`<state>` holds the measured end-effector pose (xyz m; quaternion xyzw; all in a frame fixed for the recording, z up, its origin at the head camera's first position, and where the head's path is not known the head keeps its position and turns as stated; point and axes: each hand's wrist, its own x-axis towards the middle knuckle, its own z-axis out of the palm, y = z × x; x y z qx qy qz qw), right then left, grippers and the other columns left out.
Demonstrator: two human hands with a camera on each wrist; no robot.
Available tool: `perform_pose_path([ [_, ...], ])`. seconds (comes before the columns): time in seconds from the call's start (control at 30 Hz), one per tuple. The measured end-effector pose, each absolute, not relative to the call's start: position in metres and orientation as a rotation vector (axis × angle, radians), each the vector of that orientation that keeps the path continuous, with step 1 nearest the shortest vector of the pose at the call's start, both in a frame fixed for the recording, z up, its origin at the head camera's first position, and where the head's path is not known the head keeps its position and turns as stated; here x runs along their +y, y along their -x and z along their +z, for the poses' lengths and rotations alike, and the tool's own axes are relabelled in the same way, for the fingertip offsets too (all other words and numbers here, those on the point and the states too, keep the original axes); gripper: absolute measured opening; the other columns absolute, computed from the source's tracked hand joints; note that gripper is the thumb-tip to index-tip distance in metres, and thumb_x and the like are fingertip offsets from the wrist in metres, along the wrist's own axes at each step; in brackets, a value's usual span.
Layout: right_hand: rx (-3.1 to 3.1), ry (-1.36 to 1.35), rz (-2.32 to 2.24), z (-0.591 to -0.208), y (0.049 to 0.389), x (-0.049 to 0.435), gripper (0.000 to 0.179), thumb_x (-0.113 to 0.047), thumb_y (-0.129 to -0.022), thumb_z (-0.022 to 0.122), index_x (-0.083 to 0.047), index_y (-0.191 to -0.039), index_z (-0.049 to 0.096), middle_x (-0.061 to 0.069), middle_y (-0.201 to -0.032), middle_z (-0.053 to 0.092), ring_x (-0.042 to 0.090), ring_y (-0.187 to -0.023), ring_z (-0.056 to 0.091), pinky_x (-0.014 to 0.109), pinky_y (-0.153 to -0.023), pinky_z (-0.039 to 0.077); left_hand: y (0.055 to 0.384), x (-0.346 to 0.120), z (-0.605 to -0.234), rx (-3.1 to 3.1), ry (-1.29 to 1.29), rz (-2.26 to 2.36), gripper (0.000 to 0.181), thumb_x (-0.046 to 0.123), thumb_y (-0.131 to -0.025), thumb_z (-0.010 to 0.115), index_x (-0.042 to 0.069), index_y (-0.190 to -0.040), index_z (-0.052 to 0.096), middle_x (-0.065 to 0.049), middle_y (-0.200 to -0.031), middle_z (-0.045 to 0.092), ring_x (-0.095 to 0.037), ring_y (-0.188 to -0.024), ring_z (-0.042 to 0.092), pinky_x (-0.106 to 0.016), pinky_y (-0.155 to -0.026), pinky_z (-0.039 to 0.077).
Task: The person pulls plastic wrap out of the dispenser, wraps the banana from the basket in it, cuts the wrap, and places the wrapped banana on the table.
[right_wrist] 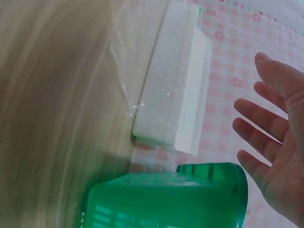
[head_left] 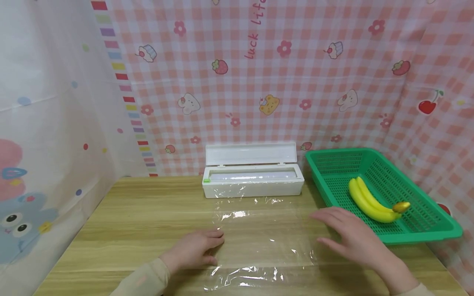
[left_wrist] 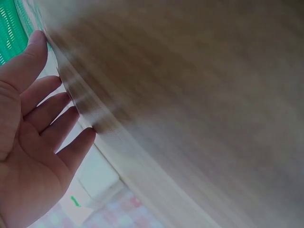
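A sheet of clear plastic wrap lies across the wooden table, running toward me from a white wrap dispenser whose lid is raised. At the sheet's left edge is my left hand, fingers extended; the left wrist view shows its fingertips right at the tabletop. My right hand is held above the table beside the sheet's right edge, fingers spread and nothing in them. In the right wrist view, the dispenser lies beyond that hand's fingers.
A green plastic basket stands at the right, close behind my right hand, with yellow bananas inside. A pink checked cloth hangs behind the table, and a white patterned cloth hangs at the left.
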<state>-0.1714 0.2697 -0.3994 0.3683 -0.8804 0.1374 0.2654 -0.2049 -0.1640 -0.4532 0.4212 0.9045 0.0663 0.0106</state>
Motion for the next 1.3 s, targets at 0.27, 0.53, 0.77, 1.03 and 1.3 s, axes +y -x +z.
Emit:
perform_pose_path([
  [0.27,-2.335,-0.976,0.399,-0.393,0.173,0.279,0.055,-0.055,-0.095,0.058,-0.01,-0.127,0.064,0.001,-0.122,0.065,0.023,-0.112,0.058,0.01,-0.11,0.022,0.206,-0.163,-0.454,2.819,-1.337,0.246,0.062,0.034,-0.082,0.079,0.0,-0.131,0.062,-0.015,-0.141,0.055,-0.032,-0.129,0.052,-0.042,-0.108,0.043],
  [0.53,-2.366,-0.895,0.378,-0.386,0.173,0.293,0.059,-0.023,-0.073,0.085,-0.009,-0.126,0.064,0.003,-0.123,0.064,0.023,-0.114,0.056,0.007,-0.108,0.02,0.205,-0.162,-0.454,2.816,-1.282,0.263,0.061,0.034,-0.082,0.079,0.0,-0.13,0.063,-0.015,-0.141,0.055,-0.031,-0.129,0.052,-0.041,-0.109,0.042],
  [0.77,-2.337,-0.866,0.387,-0.383,0.176,0.303,0.058,-0.057,-0.095,0.056,-0.008,-0.124,0.066,0.003,-0.121,0.065,0.024,-0.112,0.056,0.009,-0.107,0.022,0.205,-0.161,-0.453,2.813,-1.257,0.271,0.061,0.034,-0.082,0.079,0.002,-0.131,0.062,-0.014,-0.142,0.054,-0.031,-0.129,0.052,-0.041,-0.109,0.042],
  [1.03,-2.33,-0.814,0.4,-0.38,0.174,0.318,0.053,-0.044,-0.086,0.075,-0.01,-0.125,0.066,0.005,-0.123,0.064,0.029,-0.114,0.055,0.009,-0.109,0.019,0.204,-0.16,-0.452,2.807,-1.267,0.287,0.061,0.033,-0.081,0.08,0.001,-0.13,0.063,-0.015,-0.14,0.056,-0.032,-0.128,0.053,-0.041,-0.108,0.043],
  [1.3,-2.37,-0.72,0.407,-0.376,0.17,0.329,0.069,-0.011,-0.06,0.091,-0.012,-0.125,0.066,0.007,-0.121,0.064,0.031,-0.113,0.054,0.004,-0.104,0.018,0.204,-0.161,-0.451,2.806,-1.301,0.294,0.059,0.03,-0.081,0.081,0.0,-0.128,0.064,-0.017,-0.139,0.056,-0.033,-0.126,0.054,-0.043,-0.107,0.044],
])
